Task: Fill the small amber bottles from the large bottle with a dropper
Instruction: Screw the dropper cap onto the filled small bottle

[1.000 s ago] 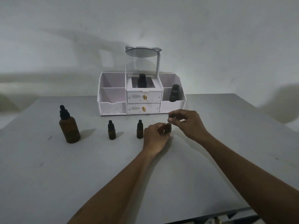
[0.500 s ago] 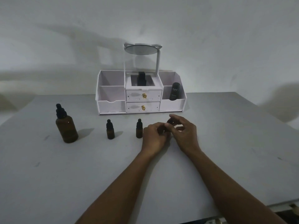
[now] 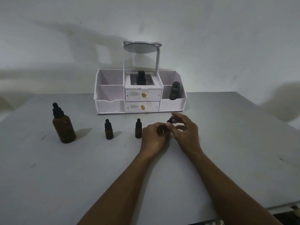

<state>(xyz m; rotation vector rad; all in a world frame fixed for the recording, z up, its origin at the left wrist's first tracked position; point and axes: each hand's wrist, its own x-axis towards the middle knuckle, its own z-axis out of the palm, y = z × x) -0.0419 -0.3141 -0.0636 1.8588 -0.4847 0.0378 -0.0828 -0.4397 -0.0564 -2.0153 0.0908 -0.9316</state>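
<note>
A large amber bottle (image 3: 64,127) with a black dropper cap stands at the left of the grey table (image 3: 81,176). Two small amber bottles (image 3: 109,132) (image 3: 138,131) with black dropper caps stand upright to its right. My left hand (image 3: 154,140) grips a third small amber bottle (image 3: 166,130), mostly hidden by my fingers. My right hand (image 3: 185,133) pinches that bottle's black dropper cap (image 3: 170,120) between thumb and forefinger, the other fingers spread.
A white desk organiser (image 3: 112,101) with two drawers, side bins and a round mirror stands at the back. A black tube (image 3: 174,93) stands in its right bin and a dark bottle (image 3: 140,77) in its middle tray. The table's front edge runs at lower right.
My right hand came down from above the third small bottle and now pinches the dropper cap on it. My left hand stayed on the bottle.
</note>
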